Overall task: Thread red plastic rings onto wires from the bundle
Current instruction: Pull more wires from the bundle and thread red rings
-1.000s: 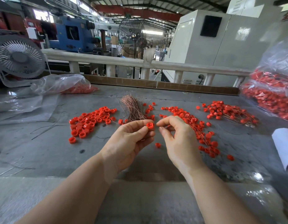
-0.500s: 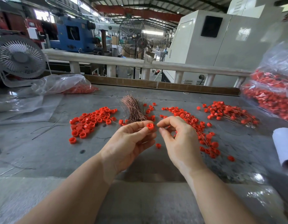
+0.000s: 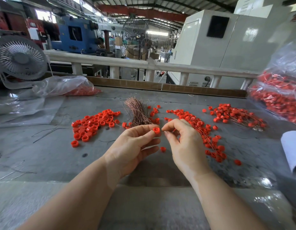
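Many rings (image 3: 200, 128) already sit threaded on wires on the desk (image 3: 44, 155), while the left hand (image 3: 134, 146) pinches 1 red ring (image 3: 156, 130), the right hand (image 3: 182, 141) pinches a thin wire, and the bundle (image 3: 137, 113) and loose rings (image 3: 92, 125) remain.

Your hands meet over the middle of the tabletop (image 3: 44, 155), left hand (image 3: 132, 145) pinching a ring (image 3: 156, 130), right hand (image 3: 185, 143) just beside it on the right. Behind them lies the wire bundle (image 3: 137, 113). Left of the bundle sits a pile of rings (image 3: 94, 125); right of it a strip of threaded rings (image 3: 203, 130) runs toward you, with another heap (image 3: 233, 115) farther right. One loose ring (image 3: 163, 149) lies between your hands. Far left, a bag (image 3: 64, 87) lies before the fan (image 3: 19, 58). At the right edge, a full bag (image 3: 280, 97), with a roll (image 3: 291, 150) nearer you.
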Available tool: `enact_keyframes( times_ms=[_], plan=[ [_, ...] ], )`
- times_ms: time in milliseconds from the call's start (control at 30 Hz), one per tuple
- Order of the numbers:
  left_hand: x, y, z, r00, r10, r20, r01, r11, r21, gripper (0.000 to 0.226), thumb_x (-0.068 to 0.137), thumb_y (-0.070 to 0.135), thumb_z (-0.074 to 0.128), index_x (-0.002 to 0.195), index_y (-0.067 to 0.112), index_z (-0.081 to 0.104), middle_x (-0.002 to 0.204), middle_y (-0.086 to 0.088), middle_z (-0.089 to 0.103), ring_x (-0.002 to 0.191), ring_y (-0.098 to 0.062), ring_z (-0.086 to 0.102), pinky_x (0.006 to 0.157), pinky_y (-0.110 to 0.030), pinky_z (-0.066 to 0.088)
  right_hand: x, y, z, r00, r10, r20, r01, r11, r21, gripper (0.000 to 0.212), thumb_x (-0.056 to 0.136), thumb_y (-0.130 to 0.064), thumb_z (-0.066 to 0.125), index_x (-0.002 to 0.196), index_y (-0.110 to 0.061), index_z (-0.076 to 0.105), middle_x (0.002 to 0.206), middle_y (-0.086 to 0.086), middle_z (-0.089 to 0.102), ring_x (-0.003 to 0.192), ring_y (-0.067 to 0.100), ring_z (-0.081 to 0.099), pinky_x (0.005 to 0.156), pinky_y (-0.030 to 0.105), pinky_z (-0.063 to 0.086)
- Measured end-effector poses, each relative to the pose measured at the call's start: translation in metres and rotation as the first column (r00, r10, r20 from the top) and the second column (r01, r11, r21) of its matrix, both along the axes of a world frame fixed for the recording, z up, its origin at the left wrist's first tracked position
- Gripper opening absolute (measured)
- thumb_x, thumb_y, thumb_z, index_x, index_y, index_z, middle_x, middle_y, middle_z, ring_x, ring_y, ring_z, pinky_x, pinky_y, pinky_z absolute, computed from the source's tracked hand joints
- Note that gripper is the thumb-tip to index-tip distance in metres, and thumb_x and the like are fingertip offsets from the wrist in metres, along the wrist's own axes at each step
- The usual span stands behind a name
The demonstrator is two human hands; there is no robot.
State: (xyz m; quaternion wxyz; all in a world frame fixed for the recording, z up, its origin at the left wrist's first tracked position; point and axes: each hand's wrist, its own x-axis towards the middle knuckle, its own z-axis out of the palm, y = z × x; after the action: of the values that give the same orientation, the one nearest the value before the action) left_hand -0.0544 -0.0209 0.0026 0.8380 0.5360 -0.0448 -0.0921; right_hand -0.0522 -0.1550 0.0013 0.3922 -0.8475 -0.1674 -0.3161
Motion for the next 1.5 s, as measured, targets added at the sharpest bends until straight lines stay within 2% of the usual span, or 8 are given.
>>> enact_keyframes(
  times_ms=[300, 533, 700, 1000, 1200, 1300, 1400, 1500],
  plan=[
    [0.0031, -0.0007, 0.0024, 1.000, 0.006, -0.012, -0.008, 0.981, -0.193, 0.015, 0.085, -0.001, 0.049, 0.089, 0.002, 0.063, 0.068, -0.005, 0.065, 0.059, -0.009, 0.063, 0.065, -0.022, 0.057, 0.0000, 0.0006, 0.0006, 1.000, 0.010, -0.023, -0.010, 1.000, 0.025, 0.014, 0.084, 0.000, 0.061, 0.082, -0.013, 0.067, 0.082, -0.007, 0.059, 0.077, 0.013, 0.058, 0.072, 0.027, 0.046],
    [0.0050, 0.0027, 0.0054, 0.996, -0.023, -0.085, -0.011, 0.928, -0.371, 0.017, 0.079, -0.005, 0.049, 0.090, -0.003, 0.062, 0.070, -0.010, 0.069, 0.067, -0.013, 0.069, 0.061, -0.021, 0.057, 0.0003, 0.0007, 0.0006, 0.999, 0.012, 0.037, -0.011, 1.000, -0.023, 0.015, 0.084, 0.001, 0.062, 0.084, -0.011, 0.070, 0.079, -0.007, 0.058, 0.074, 0.012, 0.055, 0.068, 0.022, 0.044],
    [0.0037, 0.0036, 0.0066, 0.992, -0.030, -0.125, -0.026, 0.903, -0.429, 0.020, 0.071, -0.004, 0.052, 0.088, -0.004, 0.063, 0.072, -0.013, 0.069, 0.068, -0.015, 0.070, 0.059, -0.021, 0.057, 0.0011, -0.0001, -0.0015, 0.998, 0.025, 0.057, -0.022, 0.999, -0.043, 0.014, 0.083, 0.001, 0.063, 0.085, -0.011, 0.071, 0.081, -0.002, 0.063, 0.075, 0.016, 0.058, 0.068, 0.028, 0.046],
    [0.0013, 0.0048, 0.0077, 0.989, -0.090, -0.116, 0.029, 0.895, -0.445, 0.022, 0.068, -0.004, 0.052, 0.071, -0.003, 0.074, 0.079, -0.017, 0.070, 0.076, -0.019, 0.071, 0.064, -0.022, 0.058, 0.0016, 0.0021, -0.0044, 0.997, 0.060, -0.058, -0.060, 0.998, -0.003, 0.013, 0.083, -0.004, 0.065, 0.084, -0.015, 0.070, 0.079, -0.003, 0.066, 0.075, 0.016, 0.059, 0.071, 0.037, 0.047],
    [-0.0002, 0.0038, 0.0075, 0.993, -0.098, -0.066, 0.064, 0.918, -0.392, 0.021, 0.067, -0.001, 0.055, 0.072, 0.001, 0.075, 0.078, -0.014, 0.071, 0.074, -0.017, 0.071, 0.065, -0.021, 0.057, -0.0011, 0.0046, -0.0005, 0.976, 0.156, -0.150, -0.139, 0.983, 0.117, 0.015, 0.084, -0.012, 0.066, 0.074, -0.023, 0.065, 0.057, -0.023, 0.055, 0.061, 0.002, 0.051, 0.064, 0.044, 0.051],
    [0.0016, 0.0045, 0.0063, 0.997, -0.071, -0.036, 0.053, 0.928, -0.368, 0.019, 0.067, 0.002, 0.057, 0.073, 0.003, 0.075, 0.078, -0.012, 0.071, 0.073, -0.017, 0.071, 0.066, -0.022, 0.057, -0.0004, 0.0039, -0.0008, 0.976, 0.123, -0.178, -0.107, 0.989, 0.101, 0.013, 0.083, -0.011, 0.067, 0.076, -0.022, 0.067, 0.064, -0.018, 0.061, 0.065, 0.003, 0.054, 0.067, 0.036, 0.052],
    [0.0044, 0.0049, 0.0048, 0.999, -0.008, -0.031, -0.004, 0.932, -0.361, 0.018, 0.067, 0.003, 0.058, 0.080, 0.001, 0.071, 0.078, -0.012, 0.071, 0.072, -0.017, 0.071, 0.066, -0.023, 0.058, 0.0027, 0.0001, -0.0026, 0.985, -0.006, -0.174, 0.019, 0.997, 0.075, 0.018, 0.082, -0.003, 0.066, 0.083, -0.021, 0.066, 0.076, -0.011, 0.064, 0.069, 0.001, 0.056, 0.065, 0.011, 0.045],
    [0.0081, 0.0061, 0.0031, 0.994, 0.098, -0.041, -0.106, 0.931, -0.350, 0.018, 0.072, 0.004, 0.057, 0.087, 0.000, 0.064, 0.074, -0.011, 0.071, 0.068, -0.015, 0.070, 0.062, -0.020, 0.057, 0.0052, -0.0034, -0.0021, 0.976, -0.099, -0.192, 0.118, 0.989, 0.089, 0.023, 0.081, 0.001, 0.065, 0.090, -0.020, 0.064, 0.089, -0.004, 0.064, 0.077, 0.010, 0.058, 0.075, 0.024, 0.051]
  ],
)
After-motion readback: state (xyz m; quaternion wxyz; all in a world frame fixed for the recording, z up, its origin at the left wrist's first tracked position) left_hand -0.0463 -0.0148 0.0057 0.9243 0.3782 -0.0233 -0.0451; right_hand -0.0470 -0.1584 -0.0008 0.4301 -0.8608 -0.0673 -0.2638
